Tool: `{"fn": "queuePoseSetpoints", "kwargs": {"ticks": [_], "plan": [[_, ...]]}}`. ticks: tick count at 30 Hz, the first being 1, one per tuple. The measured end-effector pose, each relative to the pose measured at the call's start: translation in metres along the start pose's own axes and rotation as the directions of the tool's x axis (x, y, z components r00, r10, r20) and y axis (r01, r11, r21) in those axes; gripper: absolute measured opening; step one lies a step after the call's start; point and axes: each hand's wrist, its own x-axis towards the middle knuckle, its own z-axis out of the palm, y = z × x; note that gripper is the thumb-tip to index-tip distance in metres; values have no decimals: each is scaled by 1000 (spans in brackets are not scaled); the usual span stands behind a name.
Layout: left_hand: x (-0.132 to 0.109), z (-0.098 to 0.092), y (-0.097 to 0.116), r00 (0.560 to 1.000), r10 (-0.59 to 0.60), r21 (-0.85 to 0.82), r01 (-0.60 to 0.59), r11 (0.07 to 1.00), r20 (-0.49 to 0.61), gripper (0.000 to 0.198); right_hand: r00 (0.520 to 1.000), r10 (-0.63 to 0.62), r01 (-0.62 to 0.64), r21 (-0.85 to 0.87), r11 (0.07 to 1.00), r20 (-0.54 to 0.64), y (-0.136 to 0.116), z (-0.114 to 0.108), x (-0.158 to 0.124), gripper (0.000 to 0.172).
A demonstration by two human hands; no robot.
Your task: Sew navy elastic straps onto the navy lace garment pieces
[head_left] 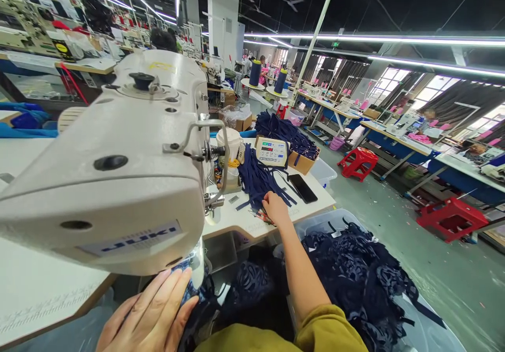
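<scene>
We find the right hand (pixel 276 208) with its fingers curled together at the lower end of a bundle of navy strips (pixel 254 173) on the white worktop (pixel 323 200); we cannot tell whether a strip is pinched. The left hand (pixel 150 312) is extended, fingers side by side, its fingertips against blue patterned fabric (pixel 191 289) beneath the head of the sewing machine (pixel 158 131); we cannot confirm a grip there. Just beside the strips we record a control panel (pixel 272 153) and a black phone (pixel 303 188); behind them, a cardboard box (pixel 303 163) heaped with more strips. Right of the worktop, a clear bin (pixel 329 217) holds dark lacy pieces (pixel 355 273). Farther off, we note red stools (pixel 358 161) on the green floor (pixel 389 197).
</scene>
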Motion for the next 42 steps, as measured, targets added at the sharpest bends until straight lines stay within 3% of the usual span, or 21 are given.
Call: {"fn": "queuePoseSetpoints", "kwargs": {"ticks": [4, 11, 14, 17, 21, 25, 27, 29, 31, 35, 39, 42], "plan": [[-1, 1, -1, 1000, -2, 7, 2, 1000, 16, 50, 997, -35, 39, 57, 998, -73, -9, -4, 14, 26], [4, -5, -8, 997, 80, 7, -80, 997, 8, 54, 993, 19, -41, 191, 981, 117, -40, 21, 70, 29], [8, -13, -8, 996, 92, 22, -92, 995, 18, 47, 986, 25, -77, 318, 945, 165, -40, 20, 75, 31], [12, -20, -6, 995, 99, 43, -100, 994, 30, 39, 984, 10, -101, 512, 853, 179, -36, 6, 70, 27], [16, -26, -1, 997, 77, 81, -79, 994, 19, 37, 979, -41, -130, 775, 618, 197, -41, -17, 43, 30], [15, -27, 1, 997, 72, 11, -73, 997, 36, 38, 945, -157, -208, 897, 389, 287, -66, -18, -21, 37], [11, -26, -2, 997, 52, -70, -48, 996, 56, 39, 914, -222, -257, 908, 332, 340, -81, -10, -57, 36], [7, -25, -6, 996, 20, -156, -7, 988, 84, 40, 830, -354, -342, 895, 287, 431, -93, 1, -87, 30], [4, -26, -12, 994, 15, -250, 12, 968, 108, 40, 804, -419, -306, 898, 317, 422, -101, 9, -105, 22], [5, -28, -20, 992, 22, -374, 26, 927, 124, 36, 851, -414, -105, 877, 469, 323, -108, 13, -116, 10], [8, -29, -22, 989, 57, -379, -2, 925, 133, 36, 866, -399, -25, 823, 567, 302, -110, 12, -117, 9], [9, -28, -20, 987, 94, -328, -47, 943, 128, 41, 865, -398, -33, 827, 561, 305, -111, 16, -119, 9]]}}
